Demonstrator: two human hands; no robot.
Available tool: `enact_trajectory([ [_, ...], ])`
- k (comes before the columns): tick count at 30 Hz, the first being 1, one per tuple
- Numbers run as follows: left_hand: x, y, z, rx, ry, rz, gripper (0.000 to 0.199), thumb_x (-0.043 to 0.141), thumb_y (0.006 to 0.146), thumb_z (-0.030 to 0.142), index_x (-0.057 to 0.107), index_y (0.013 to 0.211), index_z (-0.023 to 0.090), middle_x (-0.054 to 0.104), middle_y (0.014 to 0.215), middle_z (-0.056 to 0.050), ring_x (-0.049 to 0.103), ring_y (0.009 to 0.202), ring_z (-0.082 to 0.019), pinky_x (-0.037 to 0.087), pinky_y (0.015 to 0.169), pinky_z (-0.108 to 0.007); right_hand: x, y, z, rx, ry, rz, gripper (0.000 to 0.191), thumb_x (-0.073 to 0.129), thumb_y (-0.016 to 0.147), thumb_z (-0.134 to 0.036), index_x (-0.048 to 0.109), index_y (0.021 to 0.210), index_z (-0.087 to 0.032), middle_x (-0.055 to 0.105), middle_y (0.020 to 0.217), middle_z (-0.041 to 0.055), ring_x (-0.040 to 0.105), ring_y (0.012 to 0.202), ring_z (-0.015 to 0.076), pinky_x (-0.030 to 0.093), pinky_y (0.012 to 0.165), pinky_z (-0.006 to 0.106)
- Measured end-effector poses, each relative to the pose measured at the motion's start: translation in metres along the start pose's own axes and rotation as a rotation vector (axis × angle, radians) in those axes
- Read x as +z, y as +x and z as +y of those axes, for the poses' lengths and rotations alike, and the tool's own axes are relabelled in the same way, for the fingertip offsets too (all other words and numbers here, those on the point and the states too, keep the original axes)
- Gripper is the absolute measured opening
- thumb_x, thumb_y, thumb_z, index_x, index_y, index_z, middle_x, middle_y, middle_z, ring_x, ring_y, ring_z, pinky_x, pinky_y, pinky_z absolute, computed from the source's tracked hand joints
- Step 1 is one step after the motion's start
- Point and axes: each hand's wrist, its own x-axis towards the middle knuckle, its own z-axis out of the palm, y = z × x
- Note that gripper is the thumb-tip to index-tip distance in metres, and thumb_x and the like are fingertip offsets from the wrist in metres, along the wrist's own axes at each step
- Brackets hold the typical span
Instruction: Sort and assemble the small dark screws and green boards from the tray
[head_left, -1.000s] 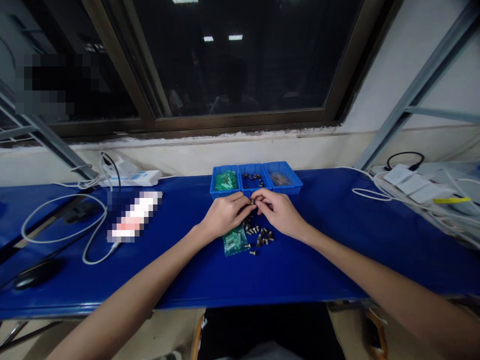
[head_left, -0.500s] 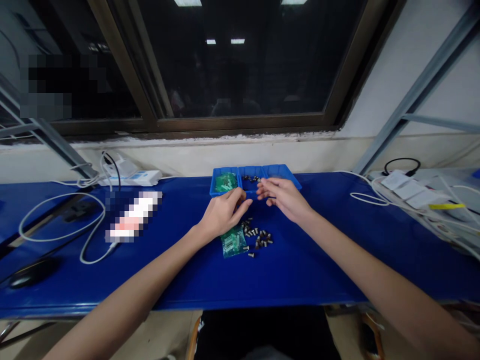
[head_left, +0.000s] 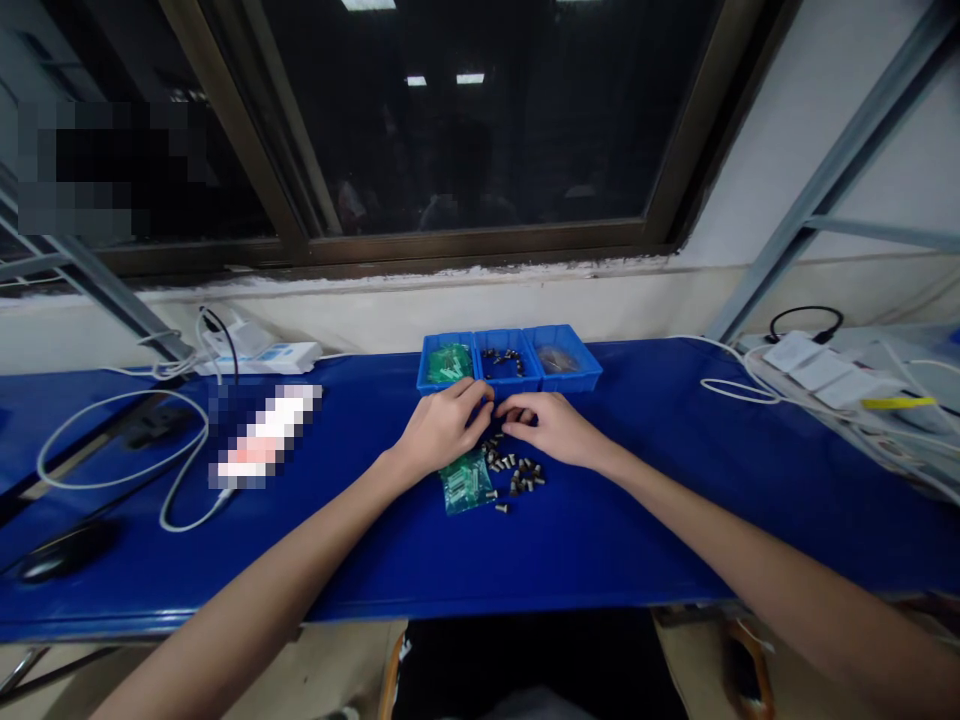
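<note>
Just in front of the blue bins, my left hand (head_left: 448, 425) is closed, thumb and fingers pinched on something too small to make out. My right hand (head_left: 551, 428) is beside it, fingers curled together near the left fingertips; what they hold, if anything, is hidden. Below the hands lie several small metal screws (head_left: 528, 474) and a green bag (head_left: 466, 484) of pale pieces. The left bin holds another green bag (head_left: 450, 362). Several small dark metal parts (head_left: 511, 358) lie in the middle bin, and a clear bag (head_left: 556, 360) is in the right bin.
A blurred-out phone (head_left: 270, 435) with a white cable, a black mouse (head_left: 67, 550) and a white power strip (head_left: 262, 358) are on the left of the blue table (head_left: 585, 560). Cables and white adapters (head_left: 817, 370) are at the right, beside a grey metal post.
My right hand has moved from over the middle and right bins down toward me, beside my left hand, and its fingers have closed. The left hand has barely moved.
</note>
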Motion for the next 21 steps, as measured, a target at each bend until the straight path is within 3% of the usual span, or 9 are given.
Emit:
enact_trajectory([
  [3, 0.0012, -0.0001, -0.0005, -0.007, 0.032, -0.002, 0.016, 0.043, 0.097, 0.024, 0.057, 0.1, 0.018, 0.062, 0.091, -0.004, 0.057, 0.067, -0.013, 0.046, 0.059, -0.026, 0.0082, -0.0029, -0.0001, -0.128, -0.211, -0.015, 0.019, 0.064, 0.083, -0.008, 0.072, 0.095, -0.02, 0.063, 0.083, 0.0019, 0.059, 0.072, 0.0144, 0.045, 0.07, 0.028],
  [6, 0.0024, -0.0002, -0.001, 0.009, 0.047, -0.004, 0.018, 0.041, 0.097, 0.025, 0.058, 0.101, 0.018, 0.062, 0.091, -0.005, 0.057, 0.067, -0.013, 0.045, 0.059, -0.026, 0.0089, -0.0049, -0.0015, -0.159, -0.314, -0.032, 0.018, 0.061, 0.085, -0.007, 0.071, 0.093, -0.019, 0.059, 0.083, 0.0027, 0.056, 0.075, 0.0155, 0.043, 0.071, 0.029],
  [21, 0.0017, 0.0003, 0.0009, 0.029, 0.033, -0.049, 0.021, 0.039, 0.098, 0.024, 0.059, 0.102, 0.018, 0.062, 0.094, -0.005, 0.06, 0.076, -0.015, 0.048, 0.066, -0.026, 0.0077, -0.0049, 0.0027, -0.167, -0.363, -0.032, 0.015, 0.054, 0.088, -0.005, 0.062, 0.084, -0.017, 0.059, 0.086, 0.0047, 0.057, 0.08, 0.0182, 0.043, 0.075, 0.03],
])
